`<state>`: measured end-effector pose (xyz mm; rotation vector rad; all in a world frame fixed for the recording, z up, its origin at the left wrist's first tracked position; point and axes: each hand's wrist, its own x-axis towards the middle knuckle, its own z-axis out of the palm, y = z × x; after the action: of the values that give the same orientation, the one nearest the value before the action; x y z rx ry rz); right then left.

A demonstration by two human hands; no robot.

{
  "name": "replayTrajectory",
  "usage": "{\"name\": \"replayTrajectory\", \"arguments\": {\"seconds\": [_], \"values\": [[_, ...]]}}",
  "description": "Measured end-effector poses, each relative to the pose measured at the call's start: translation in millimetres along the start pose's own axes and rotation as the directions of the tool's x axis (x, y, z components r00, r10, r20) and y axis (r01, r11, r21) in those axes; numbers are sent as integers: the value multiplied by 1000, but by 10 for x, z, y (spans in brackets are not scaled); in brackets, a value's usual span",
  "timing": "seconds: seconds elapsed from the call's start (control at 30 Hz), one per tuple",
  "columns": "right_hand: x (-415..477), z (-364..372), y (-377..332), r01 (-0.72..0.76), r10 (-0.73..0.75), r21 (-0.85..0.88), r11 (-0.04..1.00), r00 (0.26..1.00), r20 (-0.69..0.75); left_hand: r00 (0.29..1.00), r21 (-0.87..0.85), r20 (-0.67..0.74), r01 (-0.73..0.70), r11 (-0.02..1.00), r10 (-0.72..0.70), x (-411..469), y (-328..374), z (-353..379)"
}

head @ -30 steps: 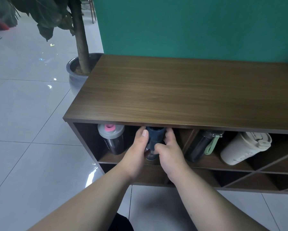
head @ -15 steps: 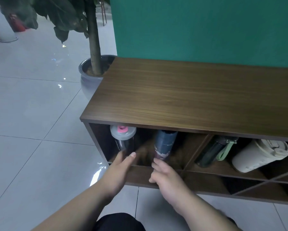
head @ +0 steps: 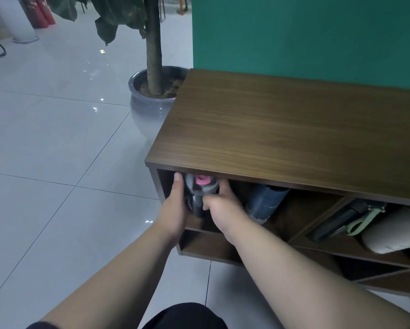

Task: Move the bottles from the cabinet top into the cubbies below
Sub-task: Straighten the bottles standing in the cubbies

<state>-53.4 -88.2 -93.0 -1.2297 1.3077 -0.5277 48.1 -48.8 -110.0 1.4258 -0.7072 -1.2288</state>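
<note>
both hands are inside the leftmost upper cubby (head: 294, 210) of the cabinet (head: 282, 129): left hand (head: 175, 210) and right hand (head: 220, 205) are wrapped around the grey-lidded bottle with a pink spout (head: 200, 188), one on each side, bottle standing on the cubby floor near the left wall. dark blue bottle (head: 263, 203) leans in the same cubby just right of the right hand. next cubby to the right holds a black bottle with green strap (head: 344, 219) and a cream tumbler (head: 389, 231), both lying tilted.
</note>
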Motion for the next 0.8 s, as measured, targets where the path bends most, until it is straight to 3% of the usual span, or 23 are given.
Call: {"name": "replayTrajectory", "arguments": {"seconds": [0.37, 0.8], "values": [[-89, 80, 143, 46, -46, 22, 999, 999, 0, 999, 141, -4, -50, 989, 51, -17, -170, -93], [-227, 136, 182, 91, -89, 81, 993, 996, -31, 998, 156, -23, -46, 987, 50, -185, -169, -57]]}}
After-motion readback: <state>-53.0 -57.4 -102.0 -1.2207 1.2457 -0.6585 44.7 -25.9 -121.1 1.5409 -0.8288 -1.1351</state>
